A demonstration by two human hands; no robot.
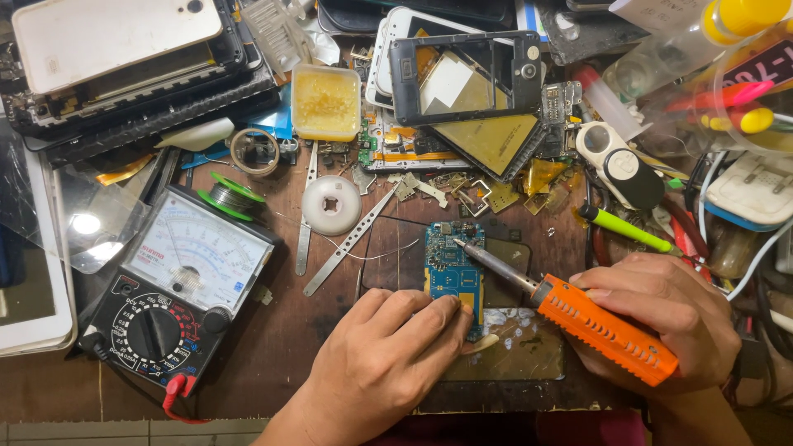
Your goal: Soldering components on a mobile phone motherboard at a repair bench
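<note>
The right hand (661, 318) wraps its fingers tight around a fat orange plastic soldering iron (578, 318). Its thin metal tip touches the top of a small blue circuit board (453, 272). The left hand (388, 351) presses flat fingertips on the board's bottom edge. A black dial meter (178, 285) sits well left of those fingers.

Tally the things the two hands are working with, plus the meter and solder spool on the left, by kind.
Hands: 2 (left hand, right hand)
Orange soldering iron: 1
Blue circuit board: 1
Analog multimeter: 1
Green solder spool: 1
Total: 6
</note>
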